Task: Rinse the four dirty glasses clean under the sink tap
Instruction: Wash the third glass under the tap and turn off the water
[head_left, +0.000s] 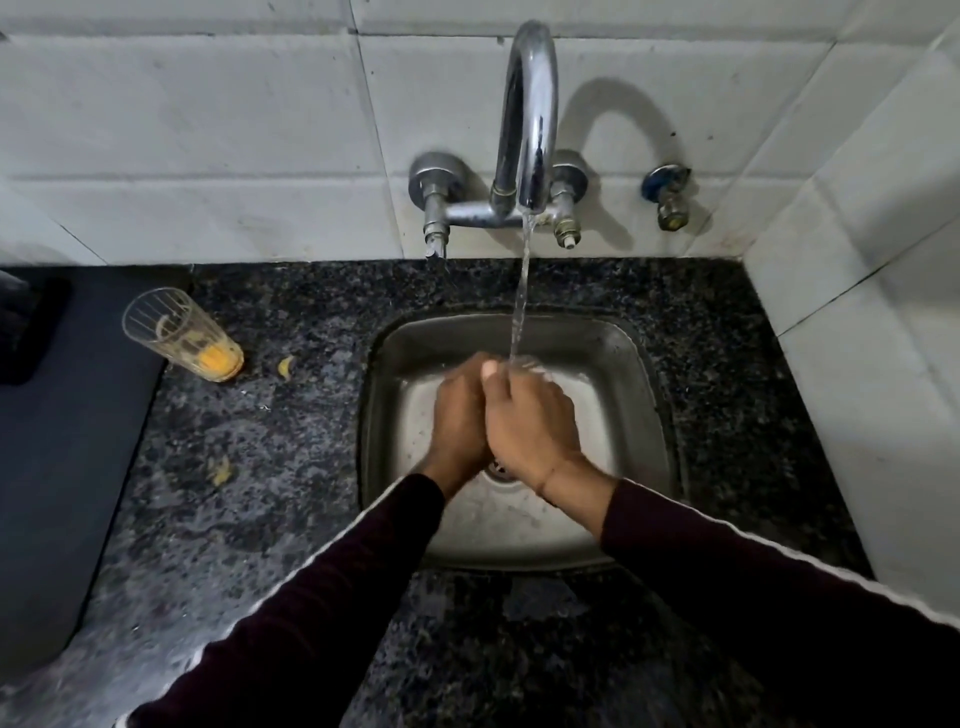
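Water runs from the chrome tap (530, 119) into the steel sink (639, 415). My left hand (460, 415) and my right hand (532, 423) are pressed together over the basin, closed around a clear glass (532, 365). Only the glass's rim shows past my fingers, right under the stream. A second glass (182, 335), ribbed and with orange residue at its bottom, stands on the dark granite counter (249, 493) to the left of the sink. No other glasses are in view.
A dark mat (67, 415) covers the counter's left side. Small orange scraps (284, 366) lie on the granite between the dirty glass and the sink. A blue-capped valve (670, 197) sticks out of the tiled wall, and a tiled side wall (883, 338) closes off the right.
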